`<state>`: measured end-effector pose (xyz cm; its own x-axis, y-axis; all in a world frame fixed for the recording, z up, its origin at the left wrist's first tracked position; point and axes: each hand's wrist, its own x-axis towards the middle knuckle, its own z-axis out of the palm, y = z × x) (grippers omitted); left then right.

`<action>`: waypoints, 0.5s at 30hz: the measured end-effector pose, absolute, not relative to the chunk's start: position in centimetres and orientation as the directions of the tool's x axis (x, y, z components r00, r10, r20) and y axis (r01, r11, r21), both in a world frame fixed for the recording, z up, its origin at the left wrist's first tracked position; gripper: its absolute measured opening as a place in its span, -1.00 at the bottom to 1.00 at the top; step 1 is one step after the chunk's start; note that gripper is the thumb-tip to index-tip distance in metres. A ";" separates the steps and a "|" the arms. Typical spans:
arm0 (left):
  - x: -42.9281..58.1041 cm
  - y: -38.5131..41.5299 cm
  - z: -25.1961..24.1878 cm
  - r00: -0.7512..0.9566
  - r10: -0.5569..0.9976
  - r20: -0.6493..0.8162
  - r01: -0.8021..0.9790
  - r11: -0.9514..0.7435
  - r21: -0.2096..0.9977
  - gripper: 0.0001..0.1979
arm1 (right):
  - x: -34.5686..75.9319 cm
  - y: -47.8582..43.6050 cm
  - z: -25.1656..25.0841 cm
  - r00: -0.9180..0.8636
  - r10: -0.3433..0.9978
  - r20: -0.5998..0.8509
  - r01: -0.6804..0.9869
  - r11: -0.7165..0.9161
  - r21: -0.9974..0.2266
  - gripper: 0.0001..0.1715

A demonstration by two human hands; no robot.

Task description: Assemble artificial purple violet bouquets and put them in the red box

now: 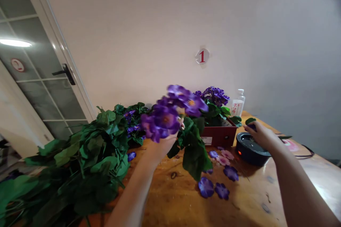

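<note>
My left hand is closed round the stem of an artificial flower bunch, with purple blooms on top and green leaves hanging below. The blooms are blurred and cover most of the fingers. On the right, my right hand pinches a small dark purple petal over a round black pot with an orange light on its side. Part of the petal is hidden by the fingers. Loose purple petals and pink petals lie on the wooden table between my arms.
A large heap of green leaf stems covers the table's left side. Behind the bunch stands a red box with finished-looking purple flowers in it. A clear bottle stands by the wall. A black cord lies at right.
</note>
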<state>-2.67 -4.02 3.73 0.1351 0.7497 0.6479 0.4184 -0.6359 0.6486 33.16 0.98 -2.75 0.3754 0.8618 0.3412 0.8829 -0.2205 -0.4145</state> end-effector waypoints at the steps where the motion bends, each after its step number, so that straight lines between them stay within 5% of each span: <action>1: -2.3 -3.9 3.5 0.160 0.751 0.641 0.416 -0.640 0.646 -0.88 | 32.9 0.7 -2.4 0.401 0.850 0.343 0.872 -0.239 -0.427 -0.71; 10: 0.4 -3.5 2.4 0.405 0.697 0.592 0.379 -0.717 0.585 -0.76 | 31.6 -1.3 1.1 0.654 0.613 0.444 0.720 -0.321 -0.616 -0.46; 15: 0.7 -2.6 0.7 0.591 0.732 0.341 0.653 -0.681 0.332 -0.72 | 31.7 -1.5 1.5 0.634 0.680 0.368 0.677 -0.258 -0.690 -0.67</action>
